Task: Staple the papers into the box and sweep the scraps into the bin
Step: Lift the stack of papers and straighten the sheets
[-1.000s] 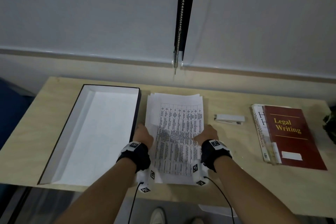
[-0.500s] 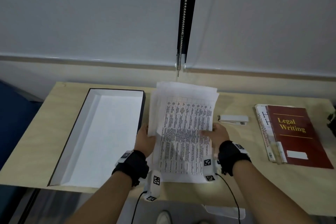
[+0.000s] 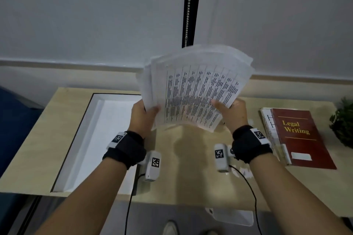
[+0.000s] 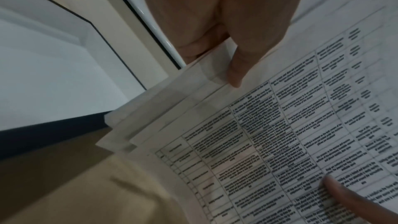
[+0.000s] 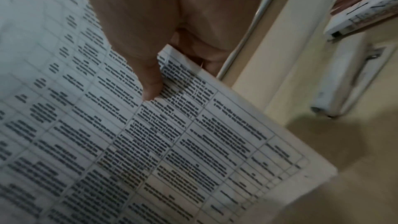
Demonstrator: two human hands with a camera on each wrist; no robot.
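Note:
A loose stack of printed papers (image 3: 194, 89) is lifted off the desk and tilted toward me, its sheets fanned unevenly. My left hand (image 3: 147, 114) grips the stack's left edge, thumb (image 4: 237, 74) on top. My right hand (image 3: 231, 112) grips the right edge, thumb (image 5: 150, 89) on the printed page (image 5: 150, 151). The open box (image 3: 99, 139), white inside with a black rim, lies on the desk left of the papers. The white stapler (image 5: 349, 81) lies on the desk beyond my right hand; in the head view it is hidden.
Red "Legal Writing" book (image 3: 299, 137) on another book lies at the desk's right, with a plant (image 3: 343, 124) at the far right edge. Pale specks (image 3: 245, 172) sit near my right wrist. A white object (image 3: 231, 217) shows below the desk's front edge.
Both hands took hold of the stack's side edges and raised it from flat on the desk to well above it, tilting it up toward me.

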